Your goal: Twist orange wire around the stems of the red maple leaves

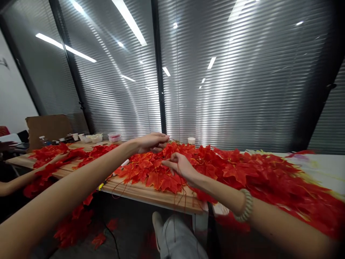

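Over the far side of the leaf pile, my left hand (153, 142) reaches out with thumb and fingertips pinched together. What sits in that pinch is too small to make out. My right hand (181, 167) is lower and nearer, thumb and forefinger closed above the leaves; whatever they grip cannot be made out either. Beneath both hands lie red artificial maple leaves (159, 180) with yellow veins, heaped on the wooden table (129, 190). Thin dark-red strings (175, 201) hang over the table's front edge below my right hand.
A paper cup (191, 140) stands behind the leaves, and a round clear container (114, 137) is farther left. Another person's arm (40, 171) reaches among leaves at the left. A cardboard sheet (48, 127) stands behind. Fallen leaves (99, 240) lie on the floor.
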Tool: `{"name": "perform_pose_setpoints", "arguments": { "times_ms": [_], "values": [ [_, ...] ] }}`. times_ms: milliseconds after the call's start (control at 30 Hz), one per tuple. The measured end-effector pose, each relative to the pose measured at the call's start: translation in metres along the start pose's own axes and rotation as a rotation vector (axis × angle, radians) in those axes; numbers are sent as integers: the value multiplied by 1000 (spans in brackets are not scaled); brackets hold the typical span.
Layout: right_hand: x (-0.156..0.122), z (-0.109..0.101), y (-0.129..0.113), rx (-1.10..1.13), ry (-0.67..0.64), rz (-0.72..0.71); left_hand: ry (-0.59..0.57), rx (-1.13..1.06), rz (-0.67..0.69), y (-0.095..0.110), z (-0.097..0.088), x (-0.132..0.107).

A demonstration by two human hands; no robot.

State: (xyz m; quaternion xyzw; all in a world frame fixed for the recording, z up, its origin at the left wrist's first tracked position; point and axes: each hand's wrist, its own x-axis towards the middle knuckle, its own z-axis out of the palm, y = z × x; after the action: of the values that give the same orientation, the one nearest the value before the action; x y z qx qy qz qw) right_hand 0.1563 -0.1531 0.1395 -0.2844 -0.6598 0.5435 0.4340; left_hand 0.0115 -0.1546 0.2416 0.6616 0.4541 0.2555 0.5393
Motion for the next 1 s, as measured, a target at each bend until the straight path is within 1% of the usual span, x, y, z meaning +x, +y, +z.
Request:
{"name": "perform_pose_setpoints", "arguments": {
  "times_ms": [67, 100, 167, 267, 367, 433, 533, 633, 700, 867, 933, 1000],
  "values": [
    [5, 2, 9, 74, 45, 15, 17, -29, -1, -7, -3, 2],
    [7, 2, 12, 106, 34, 18, 21, -46, -3, -10, -5, 3],
    [9, 2, 17, 141, -49, 12, 33, -79, -11, -16, -10, 4],
    [6, 2, 20, 119, -214, 9, 66, -99, -15, -25, -19, 4],
    [-1, -2, 23, 62, -294, 36, 85, -58, -28, -35, -36, 2],
    [-5, -8, 25, 35, -311, 39, 67, -18, -79, -42, -49, -3],
    [-4, -25, 27, -3, -291, 42, 30, 40, -162, -55, -67, -15],
    [2, -45, 28, -44, -267, 74, 24, 67, -178, -69, -81, -28],
    [7, -57, 30, -58, -243, 84, 45, 71, -181, -80, -88, -35],
    [18, -78, 39, 19, -131, 133, 107, 43, -211, -115, -103, -47],
    [21, -83, 44, 75, -88, 151, 119, 26, -216, -129, -105, -50],
    [23, -85, 48, 129, -74, 154, 136, 3, -211, -142, -106, -55]
  ]
}}
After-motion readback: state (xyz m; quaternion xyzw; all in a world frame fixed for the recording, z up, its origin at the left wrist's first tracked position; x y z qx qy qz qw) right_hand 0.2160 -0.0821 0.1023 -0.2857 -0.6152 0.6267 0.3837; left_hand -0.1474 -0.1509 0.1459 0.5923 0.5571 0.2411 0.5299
